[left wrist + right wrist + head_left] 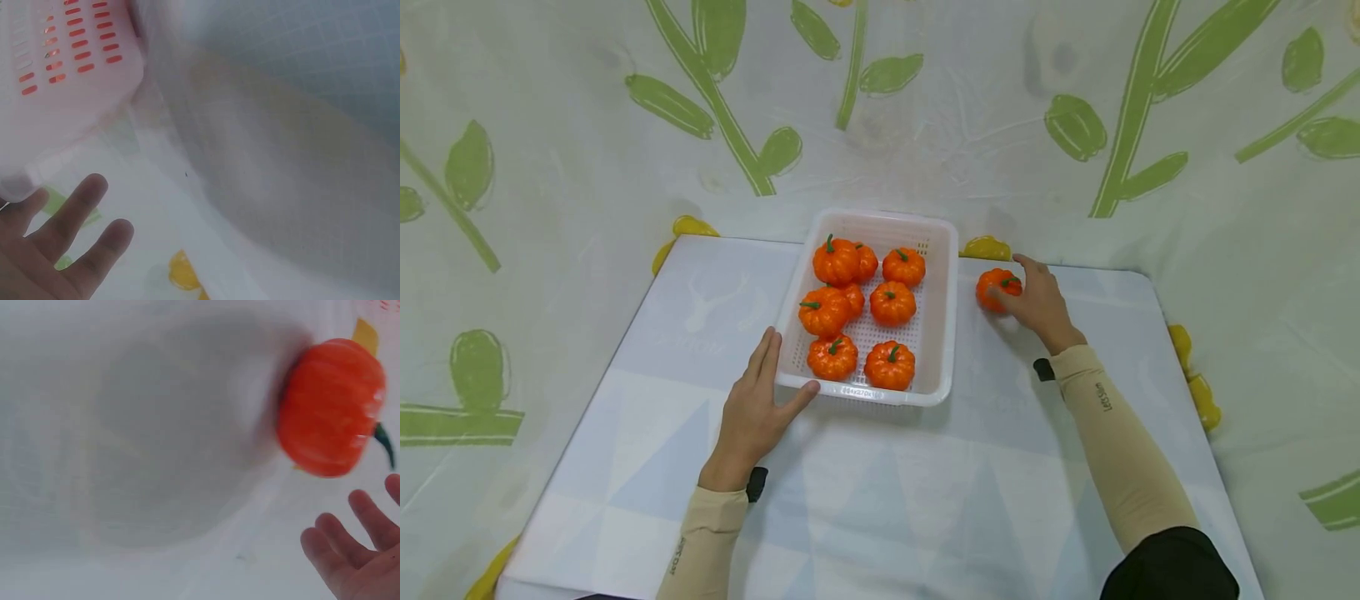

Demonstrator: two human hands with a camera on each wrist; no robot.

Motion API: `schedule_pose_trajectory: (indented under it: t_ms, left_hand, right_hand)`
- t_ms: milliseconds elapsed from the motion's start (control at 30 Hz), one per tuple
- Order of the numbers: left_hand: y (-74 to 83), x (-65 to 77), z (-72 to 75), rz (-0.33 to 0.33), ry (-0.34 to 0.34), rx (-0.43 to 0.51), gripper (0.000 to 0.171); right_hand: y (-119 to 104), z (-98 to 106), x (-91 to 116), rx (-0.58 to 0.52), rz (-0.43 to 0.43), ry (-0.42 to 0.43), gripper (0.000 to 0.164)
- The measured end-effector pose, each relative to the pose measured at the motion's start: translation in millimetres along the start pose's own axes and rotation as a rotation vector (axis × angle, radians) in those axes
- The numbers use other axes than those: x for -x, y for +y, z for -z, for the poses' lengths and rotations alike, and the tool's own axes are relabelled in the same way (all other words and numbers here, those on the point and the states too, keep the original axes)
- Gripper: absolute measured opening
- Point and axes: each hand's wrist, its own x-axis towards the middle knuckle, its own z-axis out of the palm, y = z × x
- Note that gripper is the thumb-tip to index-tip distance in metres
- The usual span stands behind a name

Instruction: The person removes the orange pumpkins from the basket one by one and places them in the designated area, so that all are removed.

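A white plastic basket with slotted walls holds several small orange pumpkins with green stems. My left hand is at the basket's front left corner, fingers straight along its side and thumb near the front rim. In the left wrist view, its spread fingers lie beside the basket's slotted wall. One more pumpkin sits on the table right of the basket. My right hand reaches over it with the thumb in front. The right wrist view shows loosely extended fingers beside this pumpkin, not curled round it.
A pale cloth with blue triangles covers the table. Behind it hangs a white curtain with green plant prints. Yellow printed shapes show at the table's back edge.
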Motion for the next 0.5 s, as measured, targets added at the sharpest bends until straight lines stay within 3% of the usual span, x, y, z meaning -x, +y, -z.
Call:
schedule_pose_trajectory:
  t_ms: [200,500]
  left_hand:
    - [0.0,0.5,1.1,-0.001,0.001,0.0,0.101]
    - [-2.3,-0.2,-0.1,0.003,0.004,-0.002,0.102]
  right_hand:
    - [-25.3,8.7,-2.1,-0.038,0.074,0.066,0.084]
    - [-90.7,20.6,-4.0,-0.106,0.21,0.126,0.081]
